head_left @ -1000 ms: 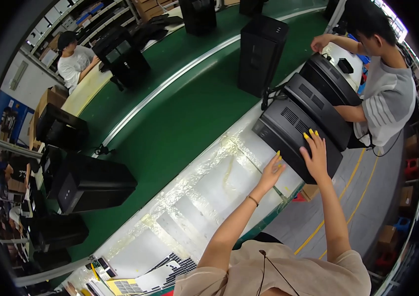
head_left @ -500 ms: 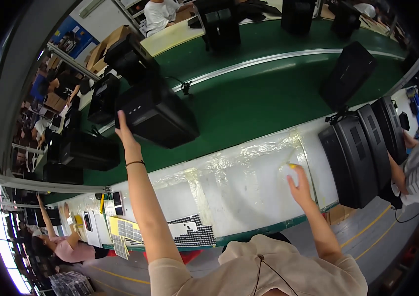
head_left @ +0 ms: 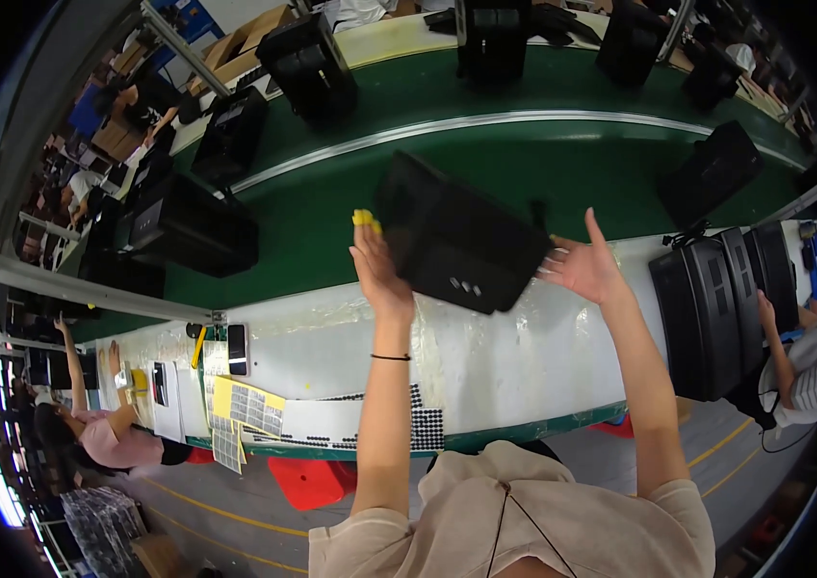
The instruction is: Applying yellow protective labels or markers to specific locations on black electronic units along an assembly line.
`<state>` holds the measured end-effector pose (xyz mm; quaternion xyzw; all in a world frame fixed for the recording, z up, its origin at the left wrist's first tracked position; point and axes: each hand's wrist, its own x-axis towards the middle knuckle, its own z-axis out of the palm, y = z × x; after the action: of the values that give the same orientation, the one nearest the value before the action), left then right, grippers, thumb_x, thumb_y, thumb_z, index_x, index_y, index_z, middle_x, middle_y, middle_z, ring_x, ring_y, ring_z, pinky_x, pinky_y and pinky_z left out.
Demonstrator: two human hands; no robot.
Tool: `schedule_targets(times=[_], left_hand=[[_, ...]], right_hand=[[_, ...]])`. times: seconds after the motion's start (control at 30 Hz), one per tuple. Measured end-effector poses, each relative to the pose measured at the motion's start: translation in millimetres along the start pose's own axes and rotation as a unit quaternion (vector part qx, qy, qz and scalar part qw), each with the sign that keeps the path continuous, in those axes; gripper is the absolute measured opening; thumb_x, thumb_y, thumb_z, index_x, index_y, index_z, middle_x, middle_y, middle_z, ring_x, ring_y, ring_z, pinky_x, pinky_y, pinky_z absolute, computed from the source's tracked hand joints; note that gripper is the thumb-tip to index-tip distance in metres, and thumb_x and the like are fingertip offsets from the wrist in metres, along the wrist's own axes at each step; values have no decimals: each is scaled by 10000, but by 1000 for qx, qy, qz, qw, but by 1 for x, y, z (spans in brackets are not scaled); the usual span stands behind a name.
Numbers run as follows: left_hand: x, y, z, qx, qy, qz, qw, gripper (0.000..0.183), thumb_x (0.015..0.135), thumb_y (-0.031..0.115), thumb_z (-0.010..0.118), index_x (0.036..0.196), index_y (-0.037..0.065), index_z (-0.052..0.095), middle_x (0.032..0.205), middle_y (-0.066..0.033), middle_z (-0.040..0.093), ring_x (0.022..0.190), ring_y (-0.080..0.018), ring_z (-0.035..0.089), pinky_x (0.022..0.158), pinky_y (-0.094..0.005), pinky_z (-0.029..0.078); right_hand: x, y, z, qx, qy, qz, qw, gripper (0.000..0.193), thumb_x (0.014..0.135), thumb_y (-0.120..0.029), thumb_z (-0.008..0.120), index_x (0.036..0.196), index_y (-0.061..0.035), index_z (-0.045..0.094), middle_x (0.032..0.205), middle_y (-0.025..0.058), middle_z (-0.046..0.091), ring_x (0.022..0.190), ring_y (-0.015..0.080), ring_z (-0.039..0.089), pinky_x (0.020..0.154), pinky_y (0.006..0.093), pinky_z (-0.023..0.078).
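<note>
The left grip [head_left: 384,275], fingers extended, and the right grip [head_left: 586,270], fingers spread, flank a black case [head_left: 456,222] over the green surface's [head_left: 307,226] near edge; its outline stretches from upper left to lower right, pale dots [head_left: 466,287] toward the wearer [head_left: 524,511].

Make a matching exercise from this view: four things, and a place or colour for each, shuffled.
Things
1. Tilted black box
2. Wristband
3. Stool just left of the left forearm
4. Tabletop in front of the person

Places and colours
A. White
B. Between the left hand and the right hand
C. Red
D. Around the left wrist

Pairs: 1-B, 2-D, 3-C, 4-A
</note>
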<state>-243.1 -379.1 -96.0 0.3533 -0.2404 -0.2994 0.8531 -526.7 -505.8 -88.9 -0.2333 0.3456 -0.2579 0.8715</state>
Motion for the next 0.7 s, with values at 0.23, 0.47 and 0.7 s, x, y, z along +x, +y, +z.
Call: schedule_targets(times=[0.23, 0.47, 0.7], left_hand=[[-57, -34, -36, 14, -36, -388, 921, 807, 752, 213, 766, 1402, 13, 332, 1252, -138, 542, 1130, -268, 552, 991, -365, 434], [-75, 43, -35, 351, -265, -53, 897, 999, 718, 276, 799, 1472, 7, 202, 1494, -208, 223, 1410, -345, 197, 1147, -423, 192], [-61, 130, -59, 464, -238, 113, 846, 1244, 527, 369, 903, 1462, -13, 176, 1498, -243, 192, 1390, -404, 204, 1129, -454, 242]], right_hand=[[14, 144, -51, -207, 194, 125, 951, 940, 807, -800, 381, 1340, -31, 480, 1273, 101, 576, 1212, 248, 492, 1027, 428, 367], [30, 208, 14, 67, -139, -46, 987, 504, 988, -382, 416, 1390, -78, 418, 1354, 126, 489, 1194, 242, 532, 1016, 379, 455], [60, 191, 132, -7, -179, -239, 954, 578, 993, -380, 414, 1459, -68, 275, 1452, 141, 370, 1323, 275, 392, 1097, 408, 355]])
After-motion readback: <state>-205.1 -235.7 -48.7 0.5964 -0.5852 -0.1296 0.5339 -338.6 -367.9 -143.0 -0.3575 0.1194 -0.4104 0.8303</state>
